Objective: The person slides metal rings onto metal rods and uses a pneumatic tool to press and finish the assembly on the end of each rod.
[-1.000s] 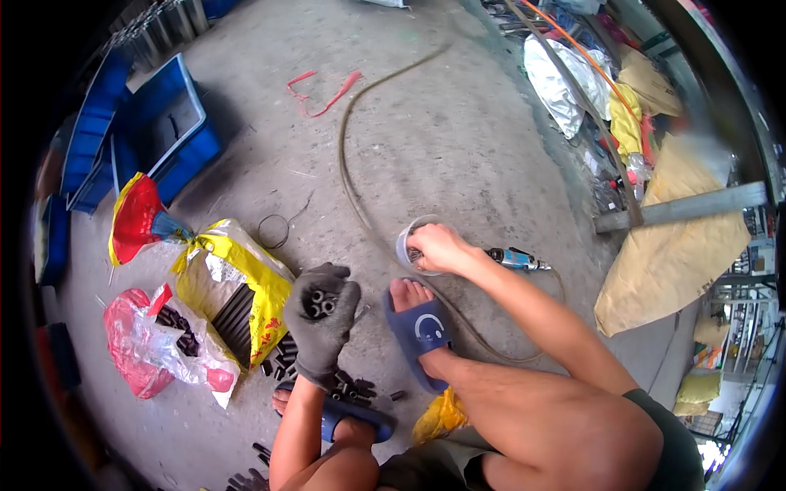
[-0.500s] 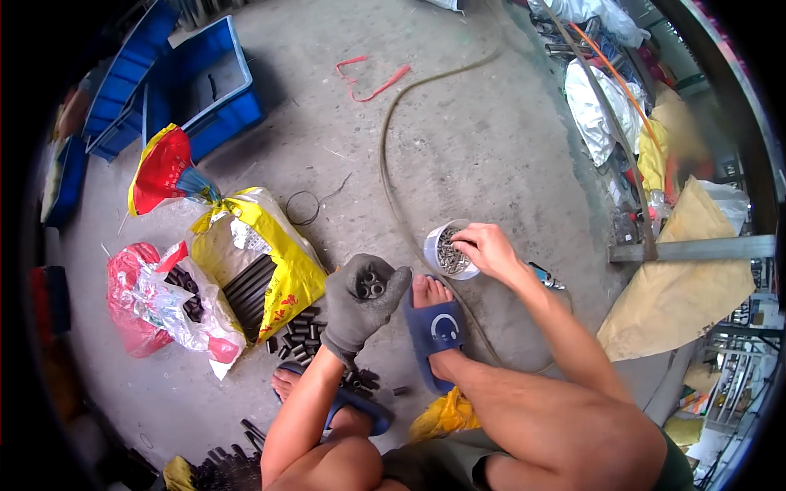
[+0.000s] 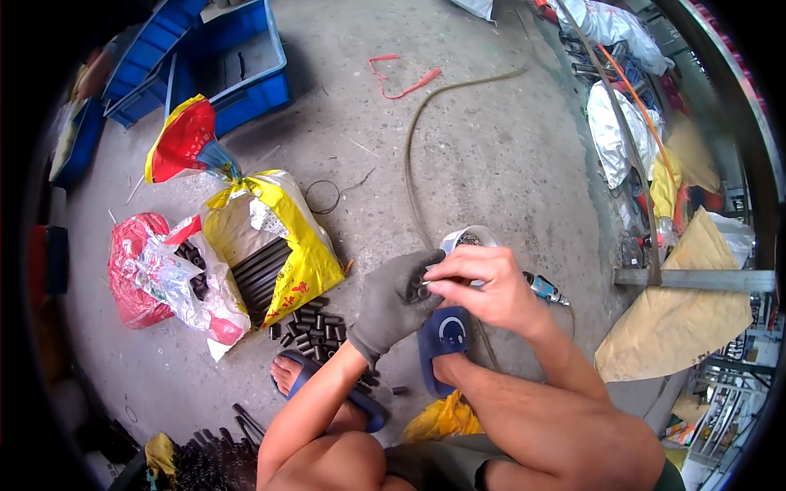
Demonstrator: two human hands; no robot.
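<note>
My left hand (image 3: 389, 307), in a grey glove, is curled around several short black tubes (image 3: 420, 290), their open ends facing up. Bare, my right hand (image 3: 498, 286) meets it, thumb and forefinger pinching a small metal pin (image 3: 427, 282) at the tube ends. How far the pin sits in a tube cannot be made out. Just beyond my right hand stands a small white tub (image 3: 490, 235) of little metal parts, partly hidden by my fingers. Loose black tubes (image 3: 315, 330) lie heaped on the floor left of my gloved hand.
A yellow sack (image 3: 315, 274) of long black rods and a red-and-white bag (image 3: 151, 278) of tubes lie at left. Blue crates (image 3: 254, 102) stand beyond. A hose (image 3: 409, 155) crosses the floor. Right of my hand lies a blue tool (image 3: 543, 287); cardboard (image 3: 647, 335) is farther right.
My right hand has left the tub and come over to my left hand with a pin. The left hand has tilted and shifted right toward it. The whole view has shifted slightly.
</note>
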